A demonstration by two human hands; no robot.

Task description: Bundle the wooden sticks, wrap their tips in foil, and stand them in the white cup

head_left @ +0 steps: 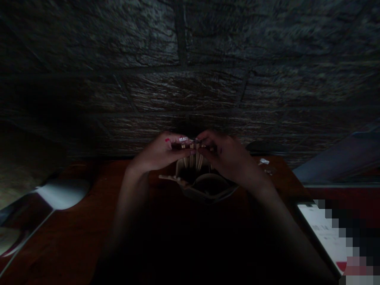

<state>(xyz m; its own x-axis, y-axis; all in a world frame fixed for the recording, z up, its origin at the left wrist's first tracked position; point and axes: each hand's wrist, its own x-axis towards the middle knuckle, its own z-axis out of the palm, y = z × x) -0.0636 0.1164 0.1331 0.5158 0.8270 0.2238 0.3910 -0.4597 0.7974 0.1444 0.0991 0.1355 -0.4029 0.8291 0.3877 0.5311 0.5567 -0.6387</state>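
Note:
In the dim light, several thin pale sticks (192, 161), perhaps wooden, stand together above an open container (212, 196). My left hand (162, 152) closes thumb and fingers around the tops of the sticks from the left. From the right, my right hand (227, 156) pinches the same bundle, its fingertips near those of the left. Something small and shiny, like clear plastic, shows at the left fingertips. The container has dark, soft-looking sides, and its inside is mostly in shadow. A pale stick-like piece (169, 177) juts out on its left side.
The brown wooden table (109, 190) meets a rough stone-patterned wall (190, 87). A white lampshade-like object (67, 194) with a thin rod stands at left. Small clear scraps (264, 161) lie at right, above a device with a lit screen (323, 233).

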